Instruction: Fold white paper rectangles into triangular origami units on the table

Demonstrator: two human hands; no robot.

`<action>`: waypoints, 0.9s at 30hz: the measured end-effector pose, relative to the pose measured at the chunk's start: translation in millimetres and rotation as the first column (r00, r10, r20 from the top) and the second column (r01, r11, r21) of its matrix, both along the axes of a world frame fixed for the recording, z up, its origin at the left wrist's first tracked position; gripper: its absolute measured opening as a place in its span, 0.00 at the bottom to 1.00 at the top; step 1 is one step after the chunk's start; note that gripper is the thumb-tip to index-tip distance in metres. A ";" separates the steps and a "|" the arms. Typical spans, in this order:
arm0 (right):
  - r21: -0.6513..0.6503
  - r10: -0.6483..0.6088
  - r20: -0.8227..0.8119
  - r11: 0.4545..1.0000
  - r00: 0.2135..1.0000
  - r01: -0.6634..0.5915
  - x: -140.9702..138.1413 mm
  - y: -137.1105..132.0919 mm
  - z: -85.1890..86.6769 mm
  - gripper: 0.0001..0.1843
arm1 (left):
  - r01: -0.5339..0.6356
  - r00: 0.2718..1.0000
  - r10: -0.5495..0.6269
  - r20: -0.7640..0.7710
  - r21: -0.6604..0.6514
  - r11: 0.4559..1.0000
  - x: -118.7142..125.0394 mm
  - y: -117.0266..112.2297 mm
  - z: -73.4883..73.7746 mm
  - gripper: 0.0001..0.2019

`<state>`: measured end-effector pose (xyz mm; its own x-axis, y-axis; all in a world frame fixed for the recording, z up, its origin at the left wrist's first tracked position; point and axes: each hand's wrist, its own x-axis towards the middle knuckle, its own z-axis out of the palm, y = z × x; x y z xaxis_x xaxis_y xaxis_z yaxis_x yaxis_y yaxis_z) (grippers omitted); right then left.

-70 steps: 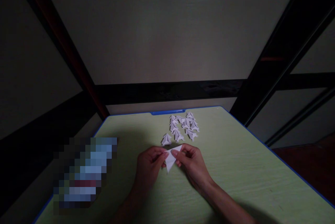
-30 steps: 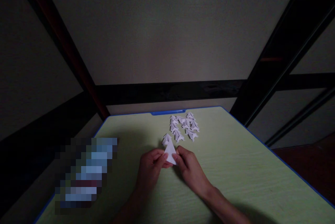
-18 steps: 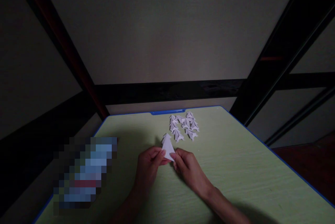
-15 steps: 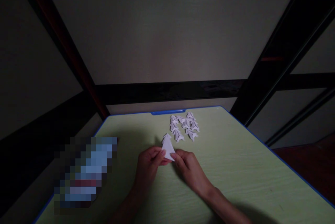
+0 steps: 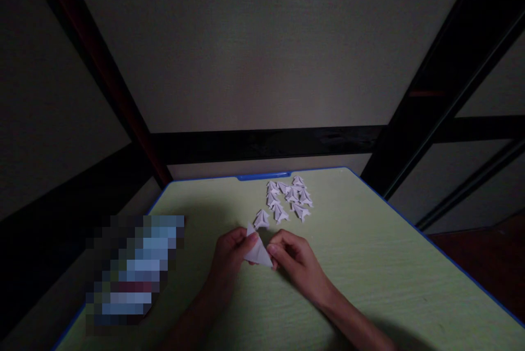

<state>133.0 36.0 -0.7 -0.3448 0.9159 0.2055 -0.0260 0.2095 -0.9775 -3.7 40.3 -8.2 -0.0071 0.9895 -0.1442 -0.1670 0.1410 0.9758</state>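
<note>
A small white folded paper triangle is held between both hands just above the pale green table. My left hand pinches its upper left part with thumb and fingers. My right hand pinches its lower right corner. One folded white paper piece lies just beyond the hands. Further back sits a cluster of several similar folded paper pieces.
The table has a blue rim. A blurred-out patch covers the table's left side. Dark wooden beams and plain wall panels stand behind the table. The room is dim.
The paper triangle stood point-up a moment ago; now it lies tilted lower between my fingers, and both hands have shifted slightly toward me.
</note>
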 end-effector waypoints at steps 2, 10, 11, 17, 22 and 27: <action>0.041 0.017 -0.050 0.999 0.999 -0.015 1.1 2.5 0.8 0.07 | 0.027 1.000 -0.027 0.013 -0.015 1.000 0.1 0.1 -1.0 0.11; 0.118 0.071 -0.037 0.991 0.997 -0.067 6.3 9.6 -1.0 0.05 | 0.062 0.998 -0.062 -0.033 -0.017 0.998 4.1 -4.1 5.4 0.10; 0.115 0.081 -0.032 0.990 0.996 -0.077 6.8 10.1 -1.2 0.05 | 0.064 0.997 -0.064 -0.034 -0.017 0.998 4.2 -4.5 6.0 0.10; 0.075 0.140 -0.077 0.988 0.987 -0.135 8.9 11.7 -2.8 0.06 | 0.091 0.993 -0.090 -0.076 0.019 0.996 5.7 -6.2 10.0 0.10; -0.029 0.218 -0.155 0.974 0.964 -0.225 5.9 11.7 -4.9 0.07 | 0.146 0.987 -0.141 -0.079 0.054 0.988 9.3 -6.7 12.3 0.13; -0.110 0.191 -0.224 0.969 0.956 -0.219 0.7 10.1 -7.1 0.12 | 0.188 0.980 -0.178 -0.087 0.121 0.975 9.8 -5.8 10.9 0.14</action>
